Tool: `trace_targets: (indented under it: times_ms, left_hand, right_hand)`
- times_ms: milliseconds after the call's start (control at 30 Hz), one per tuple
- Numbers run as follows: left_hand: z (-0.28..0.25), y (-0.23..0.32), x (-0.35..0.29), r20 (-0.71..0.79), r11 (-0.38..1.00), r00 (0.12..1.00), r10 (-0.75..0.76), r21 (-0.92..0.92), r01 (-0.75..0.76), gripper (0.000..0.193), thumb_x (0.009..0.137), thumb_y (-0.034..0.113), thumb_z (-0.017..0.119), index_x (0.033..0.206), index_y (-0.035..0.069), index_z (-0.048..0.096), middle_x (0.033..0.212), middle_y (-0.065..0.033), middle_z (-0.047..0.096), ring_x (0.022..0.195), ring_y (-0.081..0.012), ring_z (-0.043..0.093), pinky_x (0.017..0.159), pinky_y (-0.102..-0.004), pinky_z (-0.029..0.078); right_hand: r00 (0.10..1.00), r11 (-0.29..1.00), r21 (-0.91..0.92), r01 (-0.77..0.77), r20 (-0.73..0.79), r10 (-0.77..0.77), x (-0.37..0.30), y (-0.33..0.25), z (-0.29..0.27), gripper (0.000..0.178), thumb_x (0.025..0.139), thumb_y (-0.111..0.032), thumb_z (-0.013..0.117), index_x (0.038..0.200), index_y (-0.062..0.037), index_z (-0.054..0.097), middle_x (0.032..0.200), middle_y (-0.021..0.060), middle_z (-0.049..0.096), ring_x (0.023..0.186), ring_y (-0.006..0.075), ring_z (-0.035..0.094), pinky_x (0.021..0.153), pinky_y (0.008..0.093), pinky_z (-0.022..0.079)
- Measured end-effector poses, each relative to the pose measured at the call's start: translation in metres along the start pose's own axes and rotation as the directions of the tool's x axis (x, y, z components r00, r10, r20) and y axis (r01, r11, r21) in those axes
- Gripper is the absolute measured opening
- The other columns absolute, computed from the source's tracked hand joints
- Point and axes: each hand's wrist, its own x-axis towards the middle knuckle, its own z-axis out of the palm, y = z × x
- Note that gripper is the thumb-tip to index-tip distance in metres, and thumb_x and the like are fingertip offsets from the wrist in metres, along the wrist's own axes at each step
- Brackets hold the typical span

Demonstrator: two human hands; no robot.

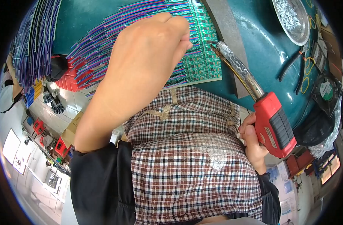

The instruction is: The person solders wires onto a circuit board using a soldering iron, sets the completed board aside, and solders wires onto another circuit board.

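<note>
At left, multicoloured wires (34,41) lie bundled. Over the green circuit-board panel (211,67), the left hand (160,37) is curled closed; what it pinches cannot be told. The right hand (253,138) grips the red soldering gun (269,112), tip at the panel's right side. Rightward lie pliers (290,66) and, farther, a metal bowl (302,40).

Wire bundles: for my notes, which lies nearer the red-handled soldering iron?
The central bundle, partly beneath the left hand; the other bundle lies farther off, at far left.

Bright light, with shiny spots
White glare dots the table (261,45) and board (202,56); things bend near the round, dark rim.
</note>
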Motion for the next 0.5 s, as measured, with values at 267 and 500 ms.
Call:
trace_targets:
  times_ms: [267, 500]
  left_hand:
    - [-0.003, 0.001, -0.001, 0.000, 1.000, 1.000, -0.006, -0.006, 0.006, 0.013, 0.088, 0.010, 0.073, 0.090, 0.003, 0.063, 0.079, -0.0102, 0.060, 0.073, -0.0270, 0.062, 0.065, -0.0370, 0.049]
    - [-0.038, -0.013, 0.035, -0.231, 0.983, 0.966, 0.114, 0.170, -0.076, 0.013, 0.091, 0.005, 0.064, 0.101, -0.001, 0.059, 0.099, -0.0166, 0.063, 0.095, -0.0375, 0.061, 0.084, -0.0441, 0.048]
  right_hand:
    - [1.000, 1.000, 0.026, 0.004, -0.017, -0.004, 0.000, -0.001, 0.002, 0.017, 0.094, -0.012, 0.064, 0.104, 0.0007, 0.057, 0.078, 0.0095, 0.060, 0.059, 0.0100, 0.050, 0.051, 0.0222, 0.039]
    - [1.000, 0.999, -0.027, 0.023, 0.012, -0.022, -0.004, 0.008, -0.002, 0.015, 0.096, -0.011, 0.062, 0.105, 0.0001, 0.057, 0.079, 0.0078, 0.058, 0.064, 0.0106, 0.053, 0.055, 0.0226, 0.041]
